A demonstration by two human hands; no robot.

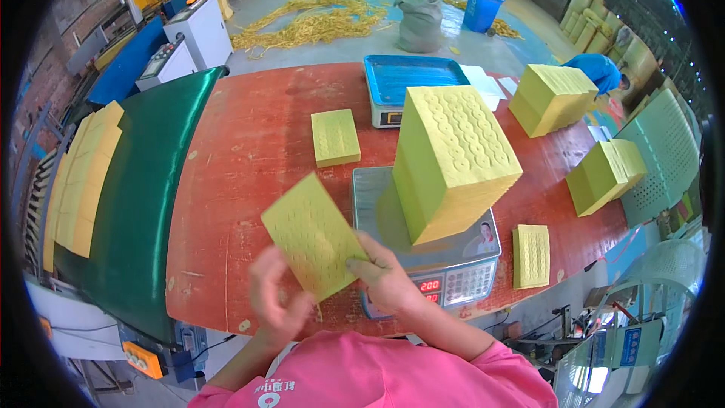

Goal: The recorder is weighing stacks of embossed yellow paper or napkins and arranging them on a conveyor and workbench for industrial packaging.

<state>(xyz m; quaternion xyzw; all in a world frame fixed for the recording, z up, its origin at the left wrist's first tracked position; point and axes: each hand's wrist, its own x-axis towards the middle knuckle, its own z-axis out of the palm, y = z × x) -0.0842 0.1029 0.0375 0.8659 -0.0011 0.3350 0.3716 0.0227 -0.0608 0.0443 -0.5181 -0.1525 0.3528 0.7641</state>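
My right hand (387, 281) pinches the lower right edge of a thin yellow paper sheet (313, 234) punched with rows of small marks, thumb on top. The sheet is tilted above the red table. My left hand (278, 301) is beside the sheet's lower left edge, thumb and fingers apart, with nothing in it. To the right of the sheet, a tall stack of yellow paper (457, 136) with embossed round patterns on top stands on a digital scale (374, 215). The scale's red display is lit.
A small paper stack (336, 138) lies behind the sheet, another (532, 257) right of the scale. Two larger stacks (551, 98) stand at the far right. A blue-tray scale (415, 75) sits at the table's (226, 219) back. Left is a green belt (136, 204). A person (596, 69) bends beyond.
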